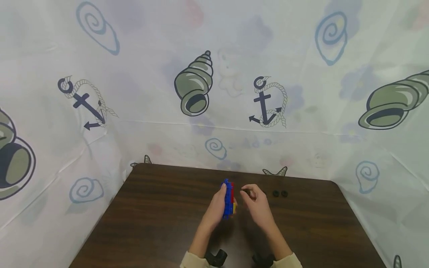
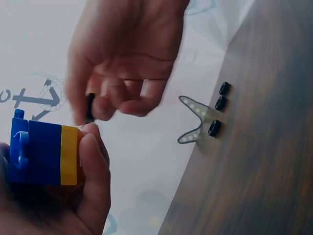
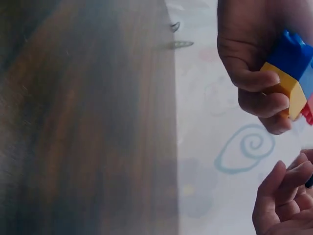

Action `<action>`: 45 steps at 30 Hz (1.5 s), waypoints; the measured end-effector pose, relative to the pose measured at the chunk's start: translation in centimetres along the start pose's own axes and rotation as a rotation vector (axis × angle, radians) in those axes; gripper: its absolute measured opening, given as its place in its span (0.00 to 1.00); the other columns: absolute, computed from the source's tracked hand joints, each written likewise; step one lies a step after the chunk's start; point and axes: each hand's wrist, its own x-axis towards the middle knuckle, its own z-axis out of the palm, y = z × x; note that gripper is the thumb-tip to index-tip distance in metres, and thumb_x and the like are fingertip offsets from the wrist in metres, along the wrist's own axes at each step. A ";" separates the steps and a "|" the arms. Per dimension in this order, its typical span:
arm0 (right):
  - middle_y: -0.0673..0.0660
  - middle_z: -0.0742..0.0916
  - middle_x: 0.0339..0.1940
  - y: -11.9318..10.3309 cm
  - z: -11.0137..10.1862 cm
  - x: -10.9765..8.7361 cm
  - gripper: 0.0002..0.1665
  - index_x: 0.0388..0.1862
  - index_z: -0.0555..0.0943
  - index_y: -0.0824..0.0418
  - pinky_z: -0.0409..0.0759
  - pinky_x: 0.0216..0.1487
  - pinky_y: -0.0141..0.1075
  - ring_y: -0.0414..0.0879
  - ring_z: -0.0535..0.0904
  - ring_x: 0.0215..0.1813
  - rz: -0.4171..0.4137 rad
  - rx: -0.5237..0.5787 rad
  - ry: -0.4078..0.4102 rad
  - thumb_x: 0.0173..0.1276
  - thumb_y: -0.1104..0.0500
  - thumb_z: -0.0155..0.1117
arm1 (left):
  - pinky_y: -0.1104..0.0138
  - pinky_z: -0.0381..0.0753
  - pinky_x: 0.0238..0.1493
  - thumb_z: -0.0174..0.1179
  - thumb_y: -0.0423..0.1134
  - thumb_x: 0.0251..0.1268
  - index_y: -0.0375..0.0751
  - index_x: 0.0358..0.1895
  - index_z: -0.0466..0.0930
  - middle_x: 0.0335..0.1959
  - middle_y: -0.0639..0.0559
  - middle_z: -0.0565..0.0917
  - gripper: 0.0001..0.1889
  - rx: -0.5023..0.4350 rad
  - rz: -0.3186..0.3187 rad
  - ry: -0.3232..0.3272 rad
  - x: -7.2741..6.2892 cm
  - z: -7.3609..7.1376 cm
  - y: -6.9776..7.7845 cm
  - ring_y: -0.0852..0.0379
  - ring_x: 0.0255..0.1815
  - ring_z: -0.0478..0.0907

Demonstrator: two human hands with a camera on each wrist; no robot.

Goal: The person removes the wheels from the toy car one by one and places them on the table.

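A blue, red and yellow block-built toy vehicle point(image 1: 228, 199) stands on end above the table, with my left hand point(image 1: 213, 209) gripping it, thumb along its blue side. In the left wrist view, the vehicle's blue body and yellow block point(image 2: 69, 155) face the camera. To its right, my right hand point(image 1: 260, 209) pinches a small black wheel point(image 2: 90, 107) between thumb and fingers. A gap separates this wheel from the vehicle. Farther right on the table lie loose black wheels point(image 1: 284, 193), three in the left wrist view.
The dark brown wooden table point(image 1: 161, 216) spreads beneath both hands. Around its back and sides hangs a pale cloth point(image 1: 147, 74) printed with shells, anchors and starfish. Dark straps or mounts point(image 1: 219, 257) sit at my wrists, beside light sleeves point(image 1: 194, 260).
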 end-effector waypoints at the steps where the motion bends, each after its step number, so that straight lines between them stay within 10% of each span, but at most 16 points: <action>1: 0.50 0.71 0.22 0.4 -0.3 0.0 0.14 0.58 0.83 0.56 0.82 0.34 0.35 0.43 0.74 0.25 0.019 0.041 -0.001 0.81 0.52 0.68 | 0.58 0.87 0.36 0.26 0.72 0.85 0.36 0.53 0.78 0.39 0.42 0.87 0.43 -0.002 -0.001 -0.002 0.1 0.1 -0.1 0.49 0.34 0.86; 9: 0.52 0.74 0.29 3.6 -3.3 0.0 0.20 0.70 0.79 0.63 0.85 0.39 0.37 0.43 0.73 0.29 0.131 0.069 -0.010 0.89 0.56 0.52 | 0.55 0.89 0.48 0.32 0.72 0.85 0.35 0.59 0.76 0.43 0.41 0.87 0.41 -0.056 -0.078 -0.008 0.3 0.3 -0.7 0.50 0.40 0.87; 16: 0.53 0.71 0.32 4.6 -6.8 -0.2 0.25 0.78 0.72 0.63 0.83 0.43 0.43 0.44 0.70 0.32 0.208 0.050 -0.024 0.90 0.59 0.39 | 0.60 0.81 0.51 0.36 0.64 0.89 0.34 0.62 0.75 0.50 0.41 0.87 0.34 0.066 -0.017 -0.033 0.5 0.4 -1.0 0.50 0.50 0.84; 29: 0.64 0.91 0.42 7.3 -13.3 1.1 0.23 0.72 0.72 0.67 0.85 0.41 0.34 0.43 0.86 0.37 0.137 -0.079 0.039 0.85 0.58 0.60 | 0.67 0.82 0.33 0.45 0.64 0.87 0.37 0.54 0.77 0.34 0.51 0.83 0.30 -0.011 -0.075 -0.066 1.2 1.0 -0.8 0.57 0.33 0.82; 45: 0.57 0.94 0.47 10.8 -19.2 3.9 0.31 0.77 0.65 0.74 0.84 0.40 0.35 0.41 0.90 0.40 0.413 -0.138 -0.066 0.88 0.54 0.53 | 0.61 0.85 0.41 0.35 0.58 0.89 0.32 0.58 0.78 0.35 0.47 0.84 0.31 -0.008 -0.119 -0.079 0.6 0.7 -0.4 0.56 0.34 0.81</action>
